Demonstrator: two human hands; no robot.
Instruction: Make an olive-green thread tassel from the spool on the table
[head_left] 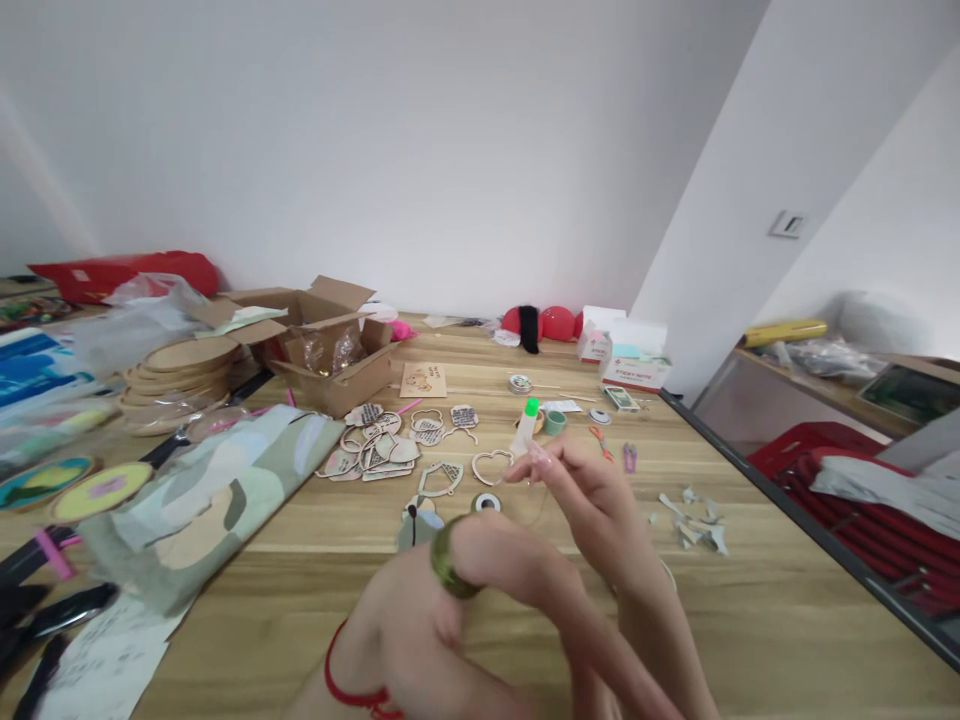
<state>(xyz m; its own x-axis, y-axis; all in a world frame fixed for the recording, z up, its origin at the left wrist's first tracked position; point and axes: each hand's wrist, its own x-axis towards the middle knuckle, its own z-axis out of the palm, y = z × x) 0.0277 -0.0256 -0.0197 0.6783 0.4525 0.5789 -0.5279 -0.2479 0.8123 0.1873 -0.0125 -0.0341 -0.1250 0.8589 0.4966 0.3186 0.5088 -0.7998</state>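
Observation:
My left hand (480, 610), with a red string at the wrist, is curled across the bottom of the view, close to my right wrist. An olive-green band (448, 560) sits around a finger of it. Its fingertips are blurred and hidden. My right hand (592, 490) is raised above the table with thumb and forefinger pinched together. A faint thin line shows below those fingers; I cannot tell what it is. Behind them stand a glue stick (526, 425) with a green cap and a heart-shaped wooden frame (491, 467). A tape roll (487, 503) lies nearer.
Several wooden cutouts (386, 450) lie left of centre, by a patterned fabric piece (217, 500) and a cardboard box (337, 380). Orange-handled scissors (601, 440), paper scraps (697, 525) and sticky-note boxes (635, 370) are on the right. A dark table edge (810, 540) runs along that side.

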